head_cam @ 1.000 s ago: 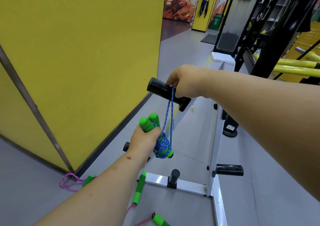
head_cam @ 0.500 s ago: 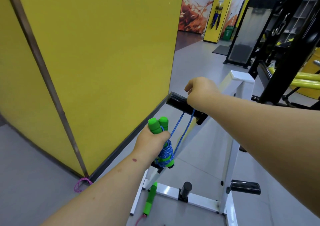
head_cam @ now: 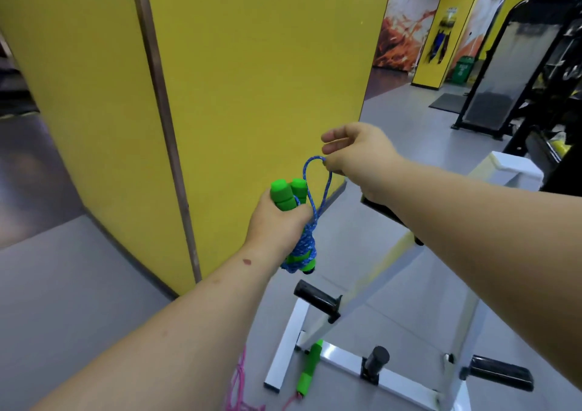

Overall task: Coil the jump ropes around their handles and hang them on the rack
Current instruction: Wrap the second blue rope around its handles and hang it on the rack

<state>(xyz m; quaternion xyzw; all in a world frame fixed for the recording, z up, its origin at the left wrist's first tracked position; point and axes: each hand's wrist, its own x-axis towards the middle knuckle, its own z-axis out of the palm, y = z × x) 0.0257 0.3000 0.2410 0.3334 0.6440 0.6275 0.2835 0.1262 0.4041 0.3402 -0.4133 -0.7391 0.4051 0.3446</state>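
My left hand [head_cam: 278, 221] grips the two green foam handles [head_cam: 288, 192] of a jump rope, held upright, with blue rope [head_cam: 304, 247] coiled round their lower part. A free blue loop [head_cam: 316, 177] rises from the coil. My right hand [head_cam: 352, 152] pinches the top of that loop, up in the air above the rack's upper black peg [head_cam: 382, 210], which my right forearm partly hides. The white rack [head_cam: 382, 277] stands on the floor below both hands. A second green-handled rope [head_cam: 308, 369] with pink cord [head_cam: 237, 385] lies on the floor at the rack's foot.
A yellow wall panel [head_cam: 236, 80] stands close on the left, behind my hands. The rack has more black pegs: one lower left [head_cam: 316, 299], one upright at the base [head_cam: 376, 360], one lower right [head_cam: 500, 376]. Black gym machines [head_cam: 516, 74] stand at the far right.
The blue loop has come off the upper black peg. My right hand has lifted it up and left, clear of the peg. My left hand has risen with the handles.
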